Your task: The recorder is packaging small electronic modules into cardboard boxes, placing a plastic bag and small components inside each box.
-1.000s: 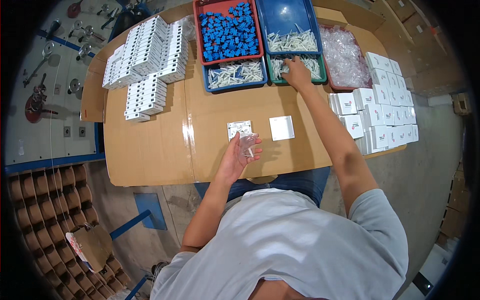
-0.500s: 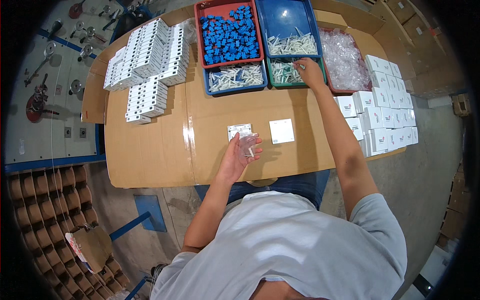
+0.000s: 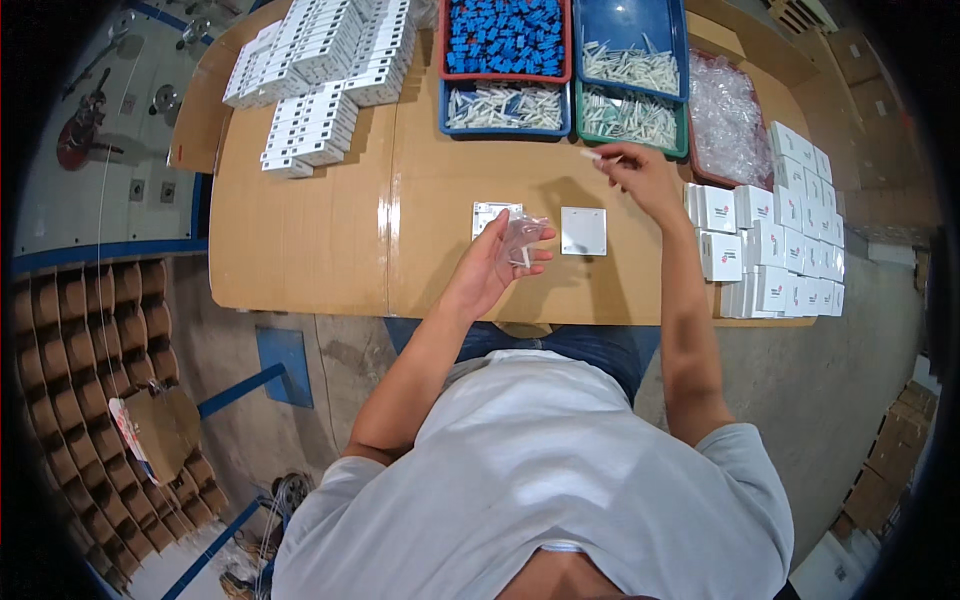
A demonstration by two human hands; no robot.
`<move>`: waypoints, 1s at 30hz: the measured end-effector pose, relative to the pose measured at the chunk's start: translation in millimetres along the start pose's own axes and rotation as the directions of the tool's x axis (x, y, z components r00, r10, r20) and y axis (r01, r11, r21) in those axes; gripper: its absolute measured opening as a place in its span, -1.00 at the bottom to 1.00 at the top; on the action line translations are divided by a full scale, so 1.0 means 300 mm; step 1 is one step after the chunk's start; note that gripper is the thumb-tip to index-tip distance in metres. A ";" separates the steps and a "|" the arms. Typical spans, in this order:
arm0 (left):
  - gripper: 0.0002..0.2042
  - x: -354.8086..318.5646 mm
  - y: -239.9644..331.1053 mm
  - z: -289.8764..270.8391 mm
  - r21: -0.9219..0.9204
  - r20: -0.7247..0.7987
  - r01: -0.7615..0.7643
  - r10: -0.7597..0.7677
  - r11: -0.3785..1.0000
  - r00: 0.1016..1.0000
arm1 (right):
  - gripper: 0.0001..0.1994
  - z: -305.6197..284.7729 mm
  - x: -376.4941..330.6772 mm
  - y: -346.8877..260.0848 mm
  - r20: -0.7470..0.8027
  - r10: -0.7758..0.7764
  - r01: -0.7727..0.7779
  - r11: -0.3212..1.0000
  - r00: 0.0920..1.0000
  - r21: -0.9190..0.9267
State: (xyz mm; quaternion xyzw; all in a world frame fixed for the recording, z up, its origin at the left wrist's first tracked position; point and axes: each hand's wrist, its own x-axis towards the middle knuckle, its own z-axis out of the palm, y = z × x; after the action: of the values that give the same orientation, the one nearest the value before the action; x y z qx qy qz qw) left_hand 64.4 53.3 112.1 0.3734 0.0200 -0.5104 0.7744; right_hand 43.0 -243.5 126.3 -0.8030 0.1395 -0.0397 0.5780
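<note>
In my left hand lies a small clear plastic bag, held between thumb and fingers, with a slim white piece inside. My right hand pinches a small white plastic plug above the cardboard, just in front of the green tray of pale plugs. Below my hands, a white square plate lies flat. Beside it, another white plate with cut-outs is partly covered by my left hand.
At the back stand a red tray of blue pieces, a blue tray of white plugs, an upper blue tray and a heap of clear bags. White boxes are stacked right; white units pile up left.
My right hand has come back from the green tray toward me, now with a white plug in its fingers. My left hand still holds the bag. The whole view has shifted.
</note>
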 end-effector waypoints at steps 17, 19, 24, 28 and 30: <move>-0.45 -0.004 0.001 0.043 0.165 0.011 -0.022 0.020 0.986 1.000 | -0.84 0.161 -0.127 -0.288 0.473 -0.116 0.229 0.955 0.873 -0.189; -0.46 -0.012 0.013 0.059 0.160 0.025 -0.034 0.030 0.986 0.999 | -0.84 0.168 -0.128 -0.255 0.456 -0.147 0.248 0.953 0.878 -0.171; -0.47 -0.005 0.022 0.052 0.188 0.032 -0.049 0.044 0.981 0.999 | -0.82 0.176 -0.151 -0.282 0.399 -0.157 0.231 0.962 0.903 -0.145; -0.46 -0.001 0.031 0.062 0.229 0.068 -0.073 0.059 0.971 0.996 | -0.84 0.174 -0.157 -0.296 0.344 -0.071 0.108 0.990 0.936 -0.088; -0.45 0.001 0.040 0.078 0.236 0.070 -0.077 0.062 0.969 0.996 | -0.85 0.173 -0.155 -0.278 0.344 -0.064 0.094 0.993 0.937 -0.072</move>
State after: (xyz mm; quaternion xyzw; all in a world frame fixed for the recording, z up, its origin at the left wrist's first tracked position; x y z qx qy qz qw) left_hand 66.1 41.3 135.7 0.4482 -0.0786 -0.4930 0.7416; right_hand 25.0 -158.8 192.1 -0.8270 0.0066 0.0832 0.5559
